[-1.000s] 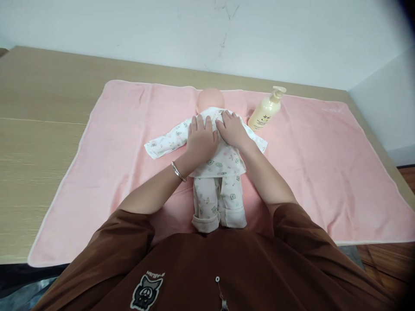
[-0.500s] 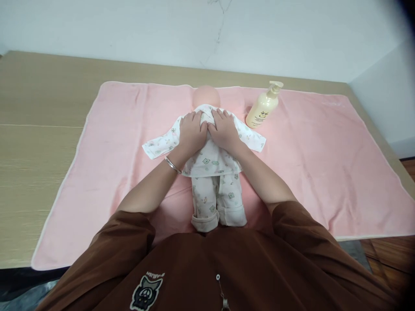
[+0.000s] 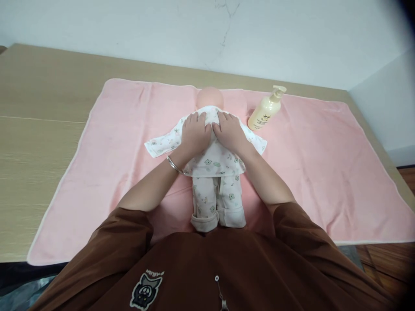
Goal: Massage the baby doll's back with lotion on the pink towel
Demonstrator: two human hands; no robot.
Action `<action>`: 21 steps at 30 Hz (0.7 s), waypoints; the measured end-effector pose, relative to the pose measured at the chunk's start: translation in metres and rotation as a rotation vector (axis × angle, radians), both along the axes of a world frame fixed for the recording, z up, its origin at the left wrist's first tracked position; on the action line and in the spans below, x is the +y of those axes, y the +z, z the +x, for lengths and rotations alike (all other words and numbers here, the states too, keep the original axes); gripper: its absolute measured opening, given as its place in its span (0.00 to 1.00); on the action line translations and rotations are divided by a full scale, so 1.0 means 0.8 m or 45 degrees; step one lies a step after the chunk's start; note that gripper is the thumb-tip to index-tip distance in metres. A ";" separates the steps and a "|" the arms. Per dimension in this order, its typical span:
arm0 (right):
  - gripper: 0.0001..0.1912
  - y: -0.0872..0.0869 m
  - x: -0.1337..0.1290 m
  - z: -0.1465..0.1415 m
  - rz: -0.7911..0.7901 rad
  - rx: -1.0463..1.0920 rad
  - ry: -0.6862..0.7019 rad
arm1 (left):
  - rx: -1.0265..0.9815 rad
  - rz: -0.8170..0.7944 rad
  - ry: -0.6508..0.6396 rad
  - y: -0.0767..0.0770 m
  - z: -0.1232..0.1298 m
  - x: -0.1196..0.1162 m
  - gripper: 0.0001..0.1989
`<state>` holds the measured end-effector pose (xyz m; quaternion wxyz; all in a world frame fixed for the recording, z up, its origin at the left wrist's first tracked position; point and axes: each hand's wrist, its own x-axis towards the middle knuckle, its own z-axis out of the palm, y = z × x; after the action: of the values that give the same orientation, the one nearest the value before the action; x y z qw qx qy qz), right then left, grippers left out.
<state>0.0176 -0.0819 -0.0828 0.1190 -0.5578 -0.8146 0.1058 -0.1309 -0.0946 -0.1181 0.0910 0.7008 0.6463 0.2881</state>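
Hands (image 3: 196,134) on clothed doll (image 3: 217,160), apparently face down, pump bottle (image 3: 265,111) nearby

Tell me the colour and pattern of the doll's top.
The top is white with small scattered prints, some green; the head view shows it best.

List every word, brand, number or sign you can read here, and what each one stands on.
None reads with certainty.
Pump bottle: small dark print on the front, too small to read.
Brown top: pale lettering beside the dark badge, too small and unclear to quote.
Doll's clothes: small printed pictures, no legible words.
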 end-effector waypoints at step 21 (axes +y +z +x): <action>0.30 0.000 -0.040 -0.021 0.134 -0.058 -0.043 | 0.058 -0.158 -0.087 0.013 -0.012 0.017 0.26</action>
<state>0.0005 -0.1136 -0.0825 0.1315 -0.5668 -0.8119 0.0480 -0.1404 -0.0814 -0.1073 0.1295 0.7217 0.6406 0.2282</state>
